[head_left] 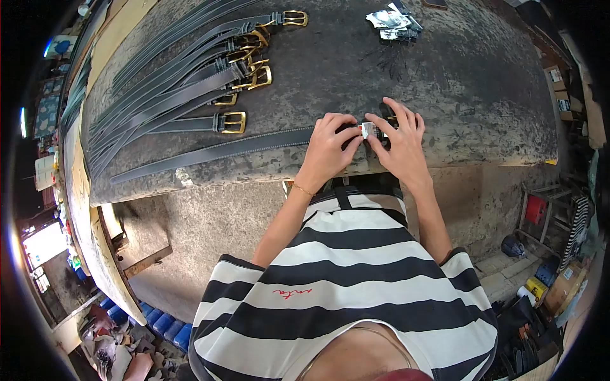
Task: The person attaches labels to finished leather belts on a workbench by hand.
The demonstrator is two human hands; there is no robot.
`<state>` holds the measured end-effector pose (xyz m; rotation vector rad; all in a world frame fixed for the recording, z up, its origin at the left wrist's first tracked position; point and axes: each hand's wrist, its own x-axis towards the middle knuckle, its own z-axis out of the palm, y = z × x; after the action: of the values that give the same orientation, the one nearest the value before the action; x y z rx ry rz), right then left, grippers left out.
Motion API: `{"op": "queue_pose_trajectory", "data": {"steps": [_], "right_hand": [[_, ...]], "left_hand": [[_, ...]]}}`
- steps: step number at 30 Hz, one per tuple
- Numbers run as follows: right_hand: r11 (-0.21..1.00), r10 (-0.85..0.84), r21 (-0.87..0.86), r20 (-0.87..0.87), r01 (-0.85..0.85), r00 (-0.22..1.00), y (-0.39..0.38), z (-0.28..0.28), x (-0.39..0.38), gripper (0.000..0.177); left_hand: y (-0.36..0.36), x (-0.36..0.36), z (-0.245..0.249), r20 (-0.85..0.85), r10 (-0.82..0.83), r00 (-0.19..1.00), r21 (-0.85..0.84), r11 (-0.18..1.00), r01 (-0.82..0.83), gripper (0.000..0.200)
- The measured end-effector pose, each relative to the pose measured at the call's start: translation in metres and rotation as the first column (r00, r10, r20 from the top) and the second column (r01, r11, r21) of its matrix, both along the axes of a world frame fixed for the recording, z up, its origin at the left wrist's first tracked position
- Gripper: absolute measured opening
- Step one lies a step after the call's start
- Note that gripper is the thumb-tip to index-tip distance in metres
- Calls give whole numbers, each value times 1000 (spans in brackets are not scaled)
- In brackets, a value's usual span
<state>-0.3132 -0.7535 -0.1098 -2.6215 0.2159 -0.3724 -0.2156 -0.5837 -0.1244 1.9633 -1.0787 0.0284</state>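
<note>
Pinched narrowly, the left hand has hold of a small white tag on a dark belt; the right hand curls half open around the tag's other side, its hold unclear. The belt lies along the near edge of the table, other belts heaped toward the far left corner.

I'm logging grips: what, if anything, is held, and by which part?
The left hand appears to pinch a small white tag by its left edge, at one end of a dark belt; whether the right hand grips too cannot be told.
</note>
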Motion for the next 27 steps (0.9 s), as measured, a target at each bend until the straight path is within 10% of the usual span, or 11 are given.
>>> {"op": "queue_pose_trajectory", "data": {"steps": [16,27], "right_hand": [[898,7,438,-102,38,995,-31,10,-16,47],[970,109,231,-127,-77,986,-44,21,-4,34]], "left_hand": [[1,-1,0,-14,-2,1000,31,1000,3,23],[1,-1,1,-1,13,1000,51,999,-13,19]]}}
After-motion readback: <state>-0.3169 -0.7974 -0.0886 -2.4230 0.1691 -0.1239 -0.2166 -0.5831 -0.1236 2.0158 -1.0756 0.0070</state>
